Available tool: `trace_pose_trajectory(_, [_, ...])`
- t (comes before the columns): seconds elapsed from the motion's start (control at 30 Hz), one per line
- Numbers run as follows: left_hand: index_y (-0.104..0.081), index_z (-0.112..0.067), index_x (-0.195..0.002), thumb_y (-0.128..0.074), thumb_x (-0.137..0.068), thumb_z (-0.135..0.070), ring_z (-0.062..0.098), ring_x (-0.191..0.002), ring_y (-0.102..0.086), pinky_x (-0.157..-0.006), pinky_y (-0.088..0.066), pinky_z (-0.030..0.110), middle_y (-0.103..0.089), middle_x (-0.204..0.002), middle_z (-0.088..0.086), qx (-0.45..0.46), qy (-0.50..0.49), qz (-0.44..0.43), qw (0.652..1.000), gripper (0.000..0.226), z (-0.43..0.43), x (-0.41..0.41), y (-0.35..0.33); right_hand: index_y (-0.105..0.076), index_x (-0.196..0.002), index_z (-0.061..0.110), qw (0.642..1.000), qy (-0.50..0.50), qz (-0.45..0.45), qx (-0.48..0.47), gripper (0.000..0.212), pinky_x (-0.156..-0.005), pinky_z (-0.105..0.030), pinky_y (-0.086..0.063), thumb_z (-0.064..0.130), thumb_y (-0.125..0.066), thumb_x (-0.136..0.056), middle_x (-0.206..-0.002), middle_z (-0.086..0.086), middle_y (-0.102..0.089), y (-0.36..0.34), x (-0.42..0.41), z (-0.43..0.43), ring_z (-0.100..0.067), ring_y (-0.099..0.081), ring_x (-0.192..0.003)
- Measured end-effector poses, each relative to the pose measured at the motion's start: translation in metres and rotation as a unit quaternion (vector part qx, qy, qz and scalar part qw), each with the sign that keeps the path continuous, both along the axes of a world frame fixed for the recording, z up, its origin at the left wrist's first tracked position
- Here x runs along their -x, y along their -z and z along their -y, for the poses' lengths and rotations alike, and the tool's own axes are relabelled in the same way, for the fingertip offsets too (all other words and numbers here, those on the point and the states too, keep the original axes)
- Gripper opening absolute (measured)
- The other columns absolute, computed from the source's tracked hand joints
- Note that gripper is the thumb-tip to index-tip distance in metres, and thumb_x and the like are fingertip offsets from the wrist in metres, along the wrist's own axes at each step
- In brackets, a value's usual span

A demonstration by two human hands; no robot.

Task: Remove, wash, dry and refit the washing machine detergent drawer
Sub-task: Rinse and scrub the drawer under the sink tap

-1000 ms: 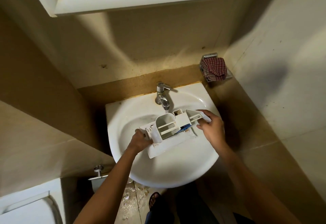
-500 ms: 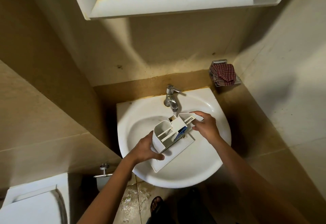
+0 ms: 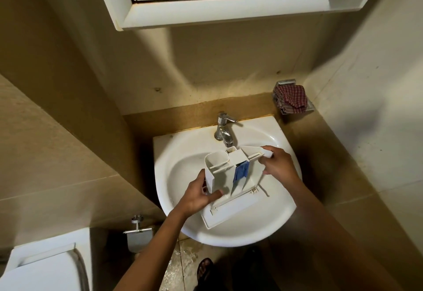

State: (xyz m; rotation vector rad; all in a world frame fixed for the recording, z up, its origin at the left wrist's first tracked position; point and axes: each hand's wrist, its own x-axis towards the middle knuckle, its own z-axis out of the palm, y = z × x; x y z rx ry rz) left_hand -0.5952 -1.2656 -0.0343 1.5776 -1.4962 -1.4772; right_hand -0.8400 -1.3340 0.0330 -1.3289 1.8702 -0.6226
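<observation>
A white basin [image 3: 229, 233] sits under the grip, its chrome tap [image 3: 223, 130] just beyond it at the back rim. Further right and back, a red checked cloth [image 3: 291, 98] lies bunched in a metal wall holder [image 3: 285, 83]. High above hangs a white mirror cabinet [image 3: 229, 9]. Down left stand a toilet cistern [image 3: 45, 265] and a paper holder [image 3: 138, 237]; a sandalled foot [image 3: 204, 267] shows below on wet floor
</observation>
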Motion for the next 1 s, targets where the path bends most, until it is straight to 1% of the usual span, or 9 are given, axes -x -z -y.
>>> trace_pose_trajectory(0.07, [-0.042,-0.053,-0.118,-0.077,-0.078,-0.033,-0.005,-0.105,-0.059,-0.084,-0.047,0.012,-0.061,-0.116,-0.025,-0.01,-0.022,-0.026,0.999,0.057,0.002,0.002,-0.004,-0.066,-0.114,0.025,0.999,-0.022,-0.03,0.005,0.032,-0.074,-0.038,-0.059,0.019,-0.062,-0.082,-0.073,0.001,-0.065,-0.008,0.002,0.004,-0.02,-0.069,-0.064])
trace_pose_trajectory(0.3, [-0.05,-0.044,-0.12,-0.074,-0.061,-0.049,0.009,-0.102,-0.063,-0.075,-0.049,0.022,-0.066,-0.116,-0.014,-0.041,-0.074,-0.115,0.99,0.064,0.004,0.016,-0.01,-0.063,-0.122,0.023,0.986,-0.116,-0.113,0.048,0.033,-0.078,-0.046,-0.056,0.021,-0.059,-0.089,-0.098,-0.007,-0.069,-0.033,0.005,0.017,-0.025,-0.065,-0.084])
trace_pose_trajectory(0.4, [-0.052,-0.027,-0.128,-0.076,-0.058,-0.051,0.017,-0.102,-0.065,-0.079,-0.055,0.034,-0.066,-0.119,-0.002,-0.056,-0.096,-0.145,0.983,0.078,0.0,0.026,-0.007,-0.061,-0.12,0.02,0.966,-0.139,-0.192,0.106,0.03,-0.073,-0.039,-0.054,0.025,-0.059,-0.091,-0.087,-0.003,-0.065,-0.043,0.002,0.022,-0.024,-0.062,-0.084])
trace_pose_trajectory(0.5, [-0.053,-0.022,-0.128,-0.076,-0.058,-0.048,0.021,-0.103,-0.066,-0.085,-0.056,0.04,-0.067,-0.119,0.004,-0.082,-0.111,-0.175,0.975,0.078,-0.002,0.033,-0.007,-0.056,-0.09,0.018,0.946,-0.163,-0.242,0.145,0.013,-0.059,-0.035,-0.044,0.03,-0.06,-0.09,-0.064,0.004,-0.051,-0.051,0.0,0.029,-0.022,-0.054,-0.07])
trace_pose_trajectory(0.53, [-0.054,-0.023,-0.127,-0.076,-0.058,-0.046,0.021,-0.103,-0.066,-0.084,-0.056,0.038,-0.067,-0.118,0.004,-0.091,-0.114,-0.184,0.972,0.076,-0.002,0.035,-0.008,-0.048,-0.08,0.019,0.942,-0.171,-0.251,0.142,0.02,-0.055,-0.033,-0.04,0.031,-0.06,-0.09,-0.06,0.005,-0.048,-0.053,0.0,0.033,-0.021,-0.051,-0.065])
trace_pose_trajectory(0.7, [-0.057,-0.032,-0.114,-0.071,-0.062,-0.043,0.005,-0.089,-0.066,-0.059,-0.049,0.013,-0.067,-0.106,-0.004,-0.126,-0.095,-0.168,0.973,0.055,0.001,0.031,-0.016,-0.049,-0.071,0.013,0.952,-0.186,-0.244,0.02,0.027,-0.062,-0.038,-0.05,0.03,-0.061,-0.088,-0.063,-0.005,-0.055,-0.055,-0.001,0.053,-0.024,-0.059,-0.065])
trace_pose_trajectory(0.77, [-0.057,-0.033,-0.111,-0.068,-0.065,-0.043,0.004,-0.079,-0.068,-0.056,-0.048,0.012,-0.067,-0.099,-0.005,-0.133,-0.085,-0.159,0.975,0.049,0.002,0.026,-0.018,-0.054,-0.078,0.006,0.956,-0.191,-0.222,-0.021,0.026,-0.067,-0.042,-0.056,0.029,-0.062,-0.088,-0.071,-0.009,-0.06,-0.05,0.0,0.057,-0.028,-0.066,-0.067])
trace_pose_trajectory(0.9, [-0.052,-0.033,-0.119,-0.066,-0.068,-0.046,0.009,-0.078,-0.068,-0.056,-0.05,0.016,-0.068,-0.1,0.001,-0.143,-0.071,-0.136,0.978,0.054,0.006,0.016,-0.018,-0.053,-0.077,0.01,0.962,-0.185,-0.181,-0.086,0.021,-0.052,-0.028,-0.055,0.026,-0.061,-0.088,-0.073,-0.008,-0.063,-0.036,0.003,0.059,-0.022,-0.068,-0.052])
trace_pose_trajectory(1.0, [-0.053,-0.03,-0.116,-0.065,-0.069,-0.047,0.01,-0.069,-0.068,-0.058,-0.052,0.022,-0.069,-0.099,0.005,-0.167,-0.054,-0.117,0.977,0.052,0.012,0.007,-0.016,-0.053,-0.082,0.012,0.961,-0.172,-0.167,-0.139,0.017,-0.057,-0.03,-0.059,0.025,-0.062,-0.087,-0.08,-0.009,-0.065,-0.023,0.004,0.055,-0.021,-0.069,-0.053])
